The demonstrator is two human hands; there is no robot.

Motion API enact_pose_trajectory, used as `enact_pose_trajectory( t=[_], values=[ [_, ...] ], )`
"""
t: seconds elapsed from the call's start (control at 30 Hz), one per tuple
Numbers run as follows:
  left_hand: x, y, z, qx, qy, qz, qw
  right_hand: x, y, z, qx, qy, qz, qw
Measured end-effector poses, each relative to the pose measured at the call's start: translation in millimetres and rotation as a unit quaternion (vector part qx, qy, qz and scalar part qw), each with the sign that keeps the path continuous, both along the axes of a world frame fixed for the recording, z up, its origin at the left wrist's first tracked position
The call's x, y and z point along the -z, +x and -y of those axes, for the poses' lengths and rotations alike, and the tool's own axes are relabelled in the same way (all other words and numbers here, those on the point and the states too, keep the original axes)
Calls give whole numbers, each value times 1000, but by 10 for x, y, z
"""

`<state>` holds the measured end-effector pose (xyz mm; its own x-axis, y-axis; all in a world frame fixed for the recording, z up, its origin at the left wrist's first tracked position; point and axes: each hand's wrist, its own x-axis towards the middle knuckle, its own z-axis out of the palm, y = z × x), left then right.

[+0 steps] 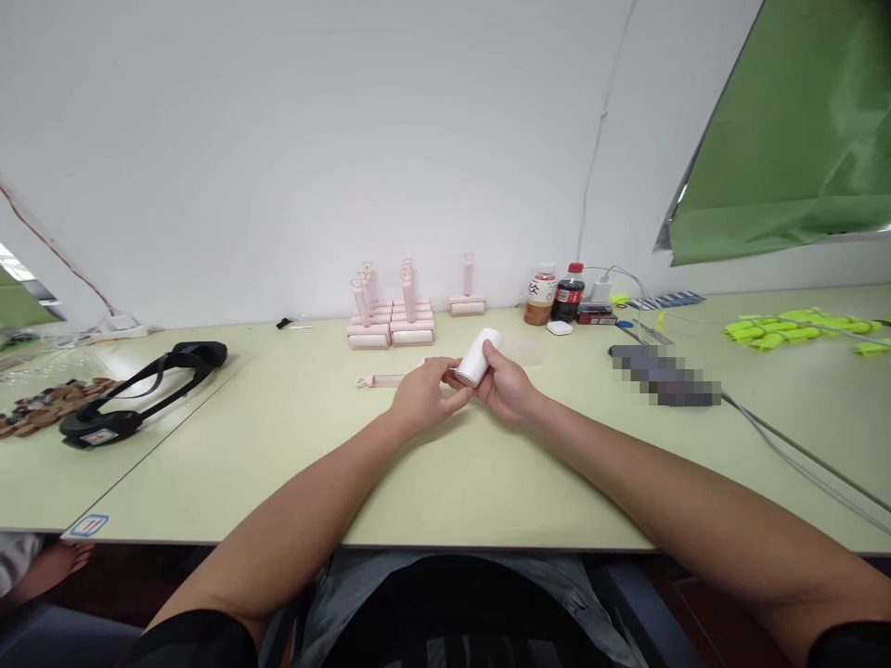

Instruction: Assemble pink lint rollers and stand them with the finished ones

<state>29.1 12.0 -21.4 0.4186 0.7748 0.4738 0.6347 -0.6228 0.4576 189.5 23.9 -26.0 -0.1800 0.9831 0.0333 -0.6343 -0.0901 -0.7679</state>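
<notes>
A white paper roll [480,356] is tilted between my two hands over the middle of the table. My right hand [508,382] is wrapped round its right side, thumb on top. At its lower left end, the fingers of my left hand [428,394] touch the rim. A pink handle [384,380] lies on the table just left of my left hand, its right part hidden. Behind my right hand lies a pale translucent pink piece [525,351]. Pink lint rollers [412,332] with upright handles stand in a group by the wall, and a single one [467,304] stands to their right.
Two drink bottles [568,293] stand at the back right beside a small white case [559,327]. A blurred dark device [661,376], cables and yellow-green strips [786,327] lie further right. A black headset-like frame [139,394] is at the left.
</notes>
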Motion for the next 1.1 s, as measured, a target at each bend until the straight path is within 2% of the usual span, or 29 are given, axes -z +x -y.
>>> enact_pose_trajectory(
  t=[0.23, 0.47, 0.83, 1.1],
  values=[
    [4, -3, 0, -16, 31, -3, 999, -28, -29, 42, -18, -4, -9, 1000],
    [3, -8, 8, -17, 55, -4, 998, -57, -65, 90, -6, -5, -20, 1000],
    [17, -2, -3, -18, 57, -11, 998, -45, -92, 97, 9, -16, -12, 1000],
    [10, 14, 29, -37, 54, -26, 998, -43, -75, 96, -17, 4, -1, 1000]
  ],
)
